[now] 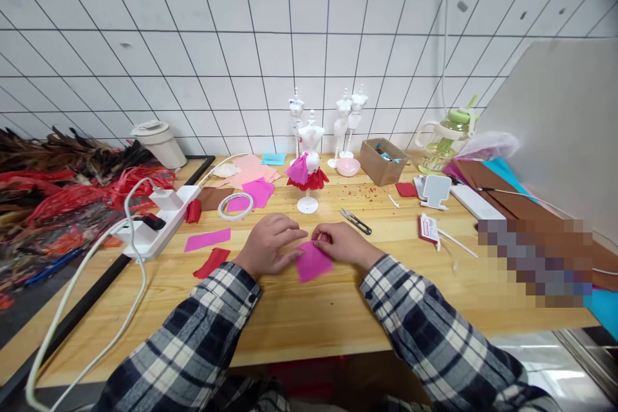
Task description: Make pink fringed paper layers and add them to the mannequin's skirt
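Paper [315, 262], or perhaps thin cloth, is a small piece in vivid magenta, roughly four-sided, with one corner pointing down toward the person. Its colour is even and matte, slightly darker along the lower edge, and its outline looks a little soft. It sits low over the front middle of the wooden table [290, 325], between the two hands; whether its lower corner touches the wood I cannot tell.

The right hand [346, 243] has its thumb and forefinger pinched together on the upper edge, the other fingers curled in. The left hand [273, 243] has thumb and forefinger apart, the thumb tip at the left edge; whether it touches is unclear.

A flat strip [207, 240] of similar magenta lies to the left, just above a red piece [211, 262]. Behind the hands stands a white dress form [310, 137], wearing magenta [298, 169] and red [317, 179] gathered pieces. Thread snips [363, 226] lie just beyond the right hand.
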### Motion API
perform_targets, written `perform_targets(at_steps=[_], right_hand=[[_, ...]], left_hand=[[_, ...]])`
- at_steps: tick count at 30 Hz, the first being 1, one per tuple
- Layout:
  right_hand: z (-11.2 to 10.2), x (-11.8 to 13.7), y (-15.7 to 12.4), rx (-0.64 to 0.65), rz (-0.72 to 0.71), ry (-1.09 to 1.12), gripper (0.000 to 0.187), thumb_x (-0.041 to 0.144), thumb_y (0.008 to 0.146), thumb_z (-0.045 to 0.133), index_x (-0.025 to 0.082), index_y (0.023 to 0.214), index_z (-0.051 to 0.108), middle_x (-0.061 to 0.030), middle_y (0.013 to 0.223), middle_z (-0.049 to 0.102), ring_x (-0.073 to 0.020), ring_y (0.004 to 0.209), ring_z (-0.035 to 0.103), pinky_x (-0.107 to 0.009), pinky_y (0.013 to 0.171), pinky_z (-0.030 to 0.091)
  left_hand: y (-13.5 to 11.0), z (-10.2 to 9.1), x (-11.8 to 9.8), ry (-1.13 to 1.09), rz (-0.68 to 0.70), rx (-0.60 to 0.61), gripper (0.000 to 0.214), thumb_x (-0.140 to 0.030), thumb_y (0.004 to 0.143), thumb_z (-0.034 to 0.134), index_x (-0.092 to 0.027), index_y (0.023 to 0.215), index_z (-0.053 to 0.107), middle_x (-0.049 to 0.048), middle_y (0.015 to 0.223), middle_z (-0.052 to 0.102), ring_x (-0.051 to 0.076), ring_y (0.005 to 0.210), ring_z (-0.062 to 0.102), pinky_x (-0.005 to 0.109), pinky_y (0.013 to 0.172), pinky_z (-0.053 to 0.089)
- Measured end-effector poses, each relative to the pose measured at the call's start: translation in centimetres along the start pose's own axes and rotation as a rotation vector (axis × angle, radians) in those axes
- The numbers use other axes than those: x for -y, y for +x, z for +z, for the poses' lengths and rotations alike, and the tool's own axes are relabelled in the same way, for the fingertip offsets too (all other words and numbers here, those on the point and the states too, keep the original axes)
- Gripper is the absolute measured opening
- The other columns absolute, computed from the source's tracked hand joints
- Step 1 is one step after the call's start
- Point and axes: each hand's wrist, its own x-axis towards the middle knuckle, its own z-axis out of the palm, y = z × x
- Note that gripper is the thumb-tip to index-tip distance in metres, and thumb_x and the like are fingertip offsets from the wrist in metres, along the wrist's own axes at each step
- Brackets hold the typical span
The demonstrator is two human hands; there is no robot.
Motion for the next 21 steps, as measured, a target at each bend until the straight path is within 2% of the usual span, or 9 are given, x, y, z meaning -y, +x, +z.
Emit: perform_targets(at_steps=[4, 7, 9, 11, 13, 15, 17, 19, 21], right_hand=[[-1.5, -1.5, 0.0, -0.096, 0.083, -0.092, 0.014, 0.027, 0.088, 0.059, 0.022, 0.094, 0.071, 0.0012, 0.079, 0.07, -0.0123, 0.07, 0.059, -0.026, 0.07, 0.042], [-1.7, -1.9, 0.1, -0.101, 0.094, -0.109, 0.014, 0.028, 0.088, 0.059, 0.022, 0.094, 0.07, 0.0011, 0.081, 0.07, -0.0131, 0.073, 0.06, -0.029, 0.078, 0.044], [-1.7, -1.6, 0.2, -0.173, 0.097, -0.162, 0.02, 0.025, 0.086, 0.061, 0.022, 0.104, 0.069, -0.002, 0.093, 0.071, -0.0161, 0.084, 0.062, -0.031, 0.083, 0.045], [-1.6, -1.2, 0.1, -0.317, 0.064, -0.236, 0.034, 0.023, 0.083, 0.064, 0.02, 0.117, 0.064, -0.0069, 0.11, 0.067, -0.02, 0.101, 0.059, -0.033, 0.09, 0.044], [-1.5, -0.8, 0.0, -0.385, -0.029, -0.289, 0.033, 0.022, 0.083, 0.065, 0.019, 0.116, 0.065, -0.0089, 0.113, 0.065, -0.0213, 0.107, 0.056, -0.033, 0.094, 0.042], [-1.1, -0.4, -0.1, -0.292, -0.145, -0.308, 0.017, 0.024, 0.087, 0.063, 0.02, 0.101, 0.07, -0.0068, 0.103, 0.068, -0.0201, 0.099, 0.058, -0.032, 0.092, 0.042], [-0.5, -0.1, -0.1, -0.141, -0.213, -0.314, 0.012, 0.026, 0.088, 0.063, 0.021, 0.092, 0.073, -0.0048, 0.094, 0.07, -0.0187, 0.092, 0.059, -0.031, 0.087, 0.043], [0.1, 0.2, 0.0, -0.058, -0.205, -0.334, 0.012, 0.026, 0.087, 0.064, 0.02, 0.092, 0.074, -0.0049, 0.093, 0.071, -0.0185, 0.092, 0.06, -0.03, 0.085, 0.043], [0.4, 0.3, 0.1, -0.036, -0.167, -0.36, 0.014, 0.026, 0.088, 0.063, 0.02, 0.095, 0.074, -0.0057, 0.094, 0.071, -0.0185, 0.094, 0.061, -0.03, 0.084, 0.043]], left_hand=[[0.7, 0.9, -0.7, -0.053, 0.127, 0.242, 0.034, -0.048, 0.082, 0.065, -0.025, 0.105, 0.072, 0.0116, 0.104, 0.072, 0.027, 0.098, 0.063, 0.04, 0.091, 0.044], [1.2, 1.8, -0.6, -0.046, 0.15, 0.345, 0.037, -0.05, 0.084, 0.062, -0.023, 0.108, 0.071, 0.0119, 0.109, 0.071, 0.027, 0.104, 0.063, 0.039, 0.093, 0.044], [1.3, 2.1, -0.2, -0.025, 0.122, 0.34, 0.036, -0.05, 0.084, 0.063, -0.023, 0.107, 0.072, 0.0113, 0.109, 0.071, 0.027, 0.105, 0.063, 0.039, 0.094, 0.043], [1.3, 2.0, 0.3, -0.016, 0.079, 0.297, 0.034, -0.049, 0.082, 0.065, -0.025, 0.105, 0.073, 0.0103, 0.108, 0.072, 0.028, 0.107, 0.062, 0.042, 0.098, 0.04], [1.2, 1.6, 0.8, -0.015, 0.041, 0.264, 0.03, -0.048, 0.081, 0.067, -0.027, 0.101, 0.075, 0.0086, 0.106, 0.073, 0.029, 0.109, 0.06, 0.045, 0.103, 0.035], [1.0, 1.2, 1.2, -0.002, 0.02, 0.253, 0.027, -0.047, 0.081, 0.067, -0.029, 0.1, 0.075, 0.0066, 0.103, 0.074, 0.029, 0.111, 0.058, 0.05, 0.107, 0.028], [1.0, 1.0, 1.2, 0.019, 0.013, 0.245, 0.025, -0.045, 0.081, 0.067, -0.03, 0.1, 0.075, 0.0053, 0.101, 0.075, 0.029, 0.113, 0.057, 0.054, 0.111, 0.02], [1.0, 1.0, 1.0, 0.041, 0.019, 0.225, 0.024, -0.044, 0.08, 0.068, -0.031, 0.099, 0.075, 0.0047, 0.101, 0.074, 0.03, 0.114, 0.055, 0.057, 0.113, 0.013], [1.1, 1.1, 0.6, 0.075, 0.025, 0.192, 0.024, -0.044, 0.079, 0.069, -0.03, 0.097, 0.075, 0.0058, 0.1, 0.073, 0.029, 0.112, 0.055, 0.057, 0.114, 0.013]])
